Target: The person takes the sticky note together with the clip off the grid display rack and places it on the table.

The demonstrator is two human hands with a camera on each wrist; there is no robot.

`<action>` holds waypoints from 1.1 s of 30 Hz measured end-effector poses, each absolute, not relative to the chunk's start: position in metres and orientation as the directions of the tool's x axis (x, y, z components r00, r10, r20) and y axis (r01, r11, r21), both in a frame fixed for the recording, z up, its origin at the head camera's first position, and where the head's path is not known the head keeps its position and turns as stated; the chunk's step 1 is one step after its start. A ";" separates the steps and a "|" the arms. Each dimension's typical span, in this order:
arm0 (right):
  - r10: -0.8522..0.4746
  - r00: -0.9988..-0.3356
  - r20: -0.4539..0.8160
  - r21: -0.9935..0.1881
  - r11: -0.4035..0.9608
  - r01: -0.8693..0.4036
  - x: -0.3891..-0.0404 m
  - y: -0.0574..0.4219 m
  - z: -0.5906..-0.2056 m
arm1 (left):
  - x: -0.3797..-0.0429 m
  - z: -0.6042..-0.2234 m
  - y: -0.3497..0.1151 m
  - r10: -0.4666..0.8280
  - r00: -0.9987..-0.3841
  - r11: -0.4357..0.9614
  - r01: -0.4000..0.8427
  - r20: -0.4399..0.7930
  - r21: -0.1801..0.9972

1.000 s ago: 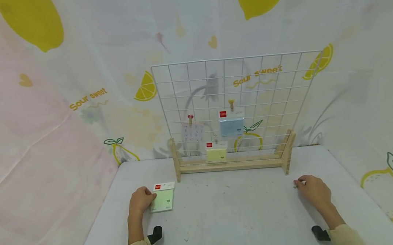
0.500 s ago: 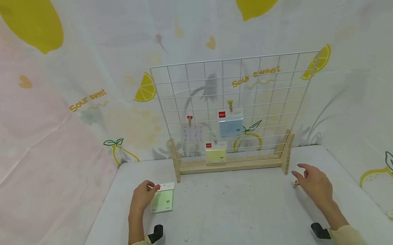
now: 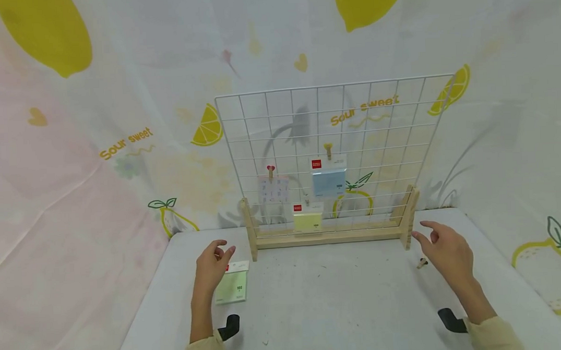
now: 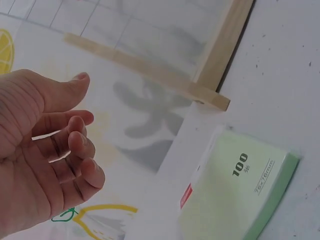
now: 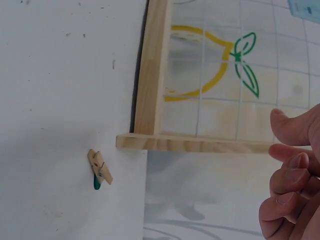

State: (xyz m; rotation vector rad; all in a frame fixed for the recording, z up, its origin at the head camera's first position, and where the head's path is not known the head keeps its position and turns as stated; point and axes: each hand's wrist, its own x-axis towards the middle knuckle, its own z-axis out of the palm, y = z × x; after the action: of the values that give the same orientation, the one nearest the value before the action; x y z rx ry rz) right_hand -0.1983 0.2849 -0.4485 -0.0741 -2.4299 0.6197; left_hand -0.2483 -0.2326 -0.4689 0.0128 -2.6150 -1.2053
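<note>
My left hand [image 3: 212, 266] hovers over the left of the table, fingers loosely bent and nothing between them. Below it lies a pack of green sticky notes [image 3: 232, 288], its white header partly hidden by the hand in the head view. The left wrist view shows the pack [image 4: 235, 185] flat, marked 100. My right hand [image 3: 449, 252] is raised at the right, thumb and forefinger apart, holding nothing. On the table beside it rests a small wooden clothespin [image 3: 422, 263]; in the right wrist view this clothespin [image 5: 100, 167] has a green piece on it.
A white wire grid [image 3: 373, 134] stands in a wooden base [image 3: 330, 239] at the back. Clipped to it are a blue sticky-note pack [image 3: 329, 182], a yellow pack [image 3: 308, 222] and a pale patterned card [image 3: 274, 190]. A lemon-print cloth [image 3: 153, 71] hangs behind.
My left hand has come off the green pack and moved up, toward the grid. My right hand has let go of the clothespin, leaving it on the table, and risen slightly with fingers spread.
</note>
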 end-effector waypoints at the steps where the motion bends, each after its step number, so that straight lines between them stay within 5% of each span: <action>1: 0.199 -0.802 0.563 -0.452 0.887 -0.097 -0.199 0.284 -0.447 | -0.249 -0.467 -0.231 -0.118 -0.962 0.646 0.114 0.246 0.755; 14: 0.190 -0.724 0.663 -0.462 0.865 -0.196 -0.205 0.268 -0.424 | -0.257 -0.459 -0.206 -0.129 -0.914 0.547 0.258 0.385 0.796; 33: 0.166 -0.629 0.760 -0.481 0.795 -0.371 -0.224 0.227 -0.381 | -0.266 -0.438 -0.157 -0.051 -0.899 0.411 0.379 0.436 0.829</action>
State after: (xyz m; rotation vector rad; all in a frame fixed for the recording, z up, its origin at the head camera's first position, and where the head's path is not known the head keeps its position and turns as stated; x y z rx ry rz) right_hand -0.2243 0.2273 -0.3811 0.1513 -2.1139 0.7862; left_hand -0.2661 -0.1567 -0.4379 -0.2809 -2.2780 -1.4895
